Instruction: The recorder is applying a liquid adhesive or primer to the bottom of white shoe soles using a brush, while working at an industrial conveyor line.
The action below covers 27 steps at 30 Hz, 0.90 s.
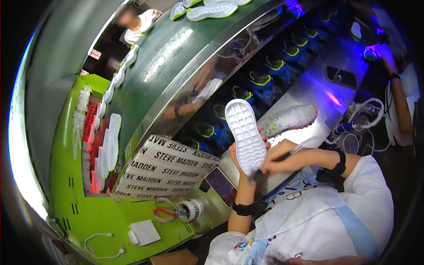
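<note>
- Above the steel worktop [310,90], the white sole [244,128] is standing nearly upright in the hands, its tread facing the head camera.
- The left grip [235,156] is clasping the sole from behind, fingertips showing at its right edge; this is probably steadying it while leaving the tread uncovered.
- The right grip [282,159] is pinching a dark item [255,175], too blurred to identify, at the sole's lower end; the short hold is seemingly giving close control.
- Just right of the sole, a grey shoe [289,119] is lying on the worktop, apparently within easy reach.
- Beyond, dark shoes [260,79] with yellow-green collars are sitting in a row, perhaps for orderly access.
</note>
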Available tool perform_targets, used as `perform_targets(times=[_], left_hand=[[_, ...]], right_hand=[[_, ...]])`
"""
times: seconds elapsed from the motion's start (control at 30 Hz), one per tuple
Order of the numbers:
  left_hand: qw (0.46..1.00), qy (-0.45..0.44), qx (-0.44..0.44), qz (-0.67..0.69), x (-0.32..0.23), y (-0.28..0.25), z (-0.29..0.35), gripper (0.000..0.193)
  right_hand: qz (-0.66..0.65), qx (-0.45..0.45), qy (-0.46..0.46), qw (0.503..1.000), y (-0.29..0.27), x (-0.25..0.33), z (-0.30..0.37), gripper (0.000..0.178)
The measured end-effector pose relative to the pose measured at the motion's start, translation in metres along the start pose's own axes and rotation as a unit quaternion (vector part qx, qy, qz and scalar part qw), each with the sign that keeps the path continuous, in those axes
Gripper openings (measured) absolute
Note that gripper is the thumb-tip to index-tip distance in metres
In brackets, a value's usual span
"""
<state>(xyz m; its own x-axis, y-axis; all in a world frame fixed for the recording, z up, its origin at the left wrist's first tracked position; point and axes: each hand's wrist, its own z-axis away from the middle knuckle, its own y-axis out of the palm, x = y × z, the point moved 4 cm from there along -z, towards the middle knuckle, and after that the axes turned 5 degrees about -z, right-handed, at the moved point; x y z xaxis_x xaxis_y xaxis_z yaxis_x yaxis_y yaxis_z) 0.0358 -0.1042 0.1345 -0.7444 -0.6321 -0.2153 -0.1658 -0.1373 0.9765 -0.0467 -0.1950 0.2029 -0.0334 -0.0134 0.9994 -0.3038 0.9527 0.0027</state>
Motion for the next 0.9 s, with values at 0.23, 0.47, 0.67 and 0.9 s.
perform_targets(times=[0.23,0.47,0.67,0.9], left_hand=[[0.973,-0.194,0.026,-0.12,-0.004,0.007,-0.003,0.06],[0.874,-0.356,-0.146,-0.298,-0.004,0.016,-0.012,0.036],[0.819,-0.332,-0.114,-0.455,-0.016,0.022,-0.009,0.036],[0.965,-0.118,0.051,-0.229,-0.065,0.093,0.001,0.051]], right_hand=[[0.162,0.071,-0.118,0.977,-0.008,0.023,0.008,0.014],[0.178,0.092,-0.134,0.971,-0.014,0.038,0.021,0.009],[0.238,0.053,-0.142,0.959,-0.042,0.03,0.038,0.01],[0.106,-0.108,-0.266,0.952,-0.031,0.078,0.041,0.018]])
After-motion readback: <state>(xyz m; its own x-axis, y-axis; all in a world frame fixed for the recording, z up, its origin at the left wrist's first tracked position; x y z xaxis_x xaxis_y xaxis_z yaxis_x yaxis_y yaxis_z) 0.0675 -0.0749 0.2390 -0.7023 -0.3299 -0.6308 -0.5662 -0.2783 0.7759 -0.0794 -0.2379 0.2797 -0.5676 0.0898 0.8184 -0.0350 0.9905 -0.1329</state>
